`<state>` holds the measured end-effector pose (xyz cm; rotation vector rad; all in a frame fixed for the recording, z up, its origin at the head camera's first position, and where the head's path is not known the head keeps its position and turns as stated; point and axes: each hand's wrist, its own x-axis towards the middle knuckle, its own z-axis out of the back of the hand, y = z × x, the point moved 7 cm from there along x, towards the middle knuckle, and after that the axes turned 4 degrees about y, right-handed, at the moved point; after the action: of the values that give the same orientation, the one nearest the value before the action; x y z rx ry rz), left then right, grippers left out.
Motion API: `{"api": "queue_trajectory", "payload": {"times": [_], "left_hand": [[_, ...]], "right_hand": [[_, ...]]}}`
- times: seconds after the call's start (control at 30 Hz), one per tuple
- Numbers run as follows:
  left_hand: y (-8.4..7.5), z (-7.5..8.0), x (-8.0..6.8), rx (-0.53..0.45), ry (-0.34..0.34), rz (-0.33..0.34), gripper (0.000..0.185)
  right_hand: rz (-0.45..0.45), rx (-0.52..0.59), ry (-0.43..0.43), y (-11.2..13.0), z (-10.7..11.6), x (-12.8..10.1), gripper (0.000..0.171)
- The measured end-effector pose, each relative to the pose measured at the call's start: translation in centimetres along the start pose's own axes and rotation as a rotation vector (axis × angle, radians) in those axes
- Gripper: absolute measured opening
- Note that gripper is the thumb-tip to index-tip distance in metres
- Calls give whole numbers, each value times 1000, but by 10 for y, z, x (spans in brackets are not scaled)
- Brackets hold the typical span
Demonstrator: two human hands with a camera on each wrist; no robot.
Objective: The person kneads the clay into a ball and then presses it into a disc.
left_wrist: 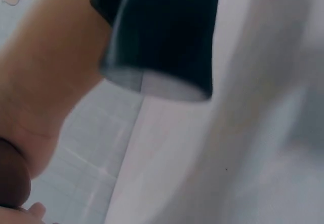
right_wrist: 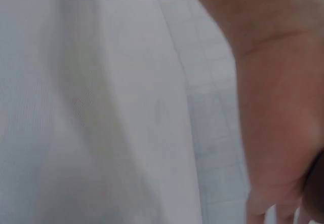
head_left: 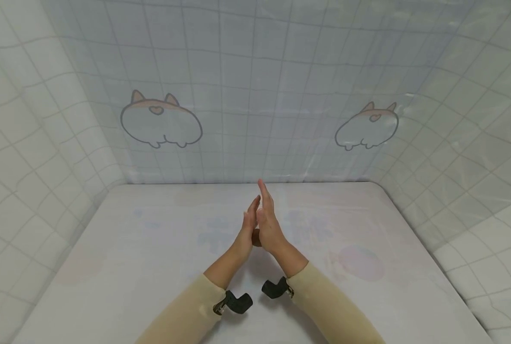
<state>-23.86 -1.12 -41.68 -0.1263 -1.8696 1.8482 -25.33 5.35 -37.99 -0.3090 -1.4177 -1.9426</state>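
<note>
My two hands are raised over the middle of the table, pressed palm to palm with the fingers straight and pointing up and away. The left hand (head_left: 248, 223) leans against the right hand (head_left: 269, 220), whose fingertips reach higher. A small brown round thing (head_left: 256, 237) is squeezed between the heels of the palms, and only its lower edge shows. The left wrist view shows the brown thing (left_wrist: 11, 179) against bare skin. In the right wrist view it is a dark sliver (right_wrist: 317, 188) at the right edge beside the palm.
The white table (head_left: 152, 248) carries faint pastel prints and has rounded far corners. A pale grid-patterned sheet with cartoon dog prints (head_left: 160, 119) walls it in at the back and both sides. Black camera mounts (head_left: 238, 302) sit on both wrists of the beige sleeves.
</note>
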Motion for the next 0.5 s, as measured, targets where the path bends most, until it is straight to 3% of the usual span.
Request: {"api": "queue_trajectory", "payload": {"times": [0.2,0.5], "left_hand": [[-9,6,0,-35,-28,-117,93],[-20,15,1,-90,-98,-221,96]], "right_hand": [[-85,-7,-2,-20,0,4,92],[-220,88,66,-44,-11,-1,91]]}}
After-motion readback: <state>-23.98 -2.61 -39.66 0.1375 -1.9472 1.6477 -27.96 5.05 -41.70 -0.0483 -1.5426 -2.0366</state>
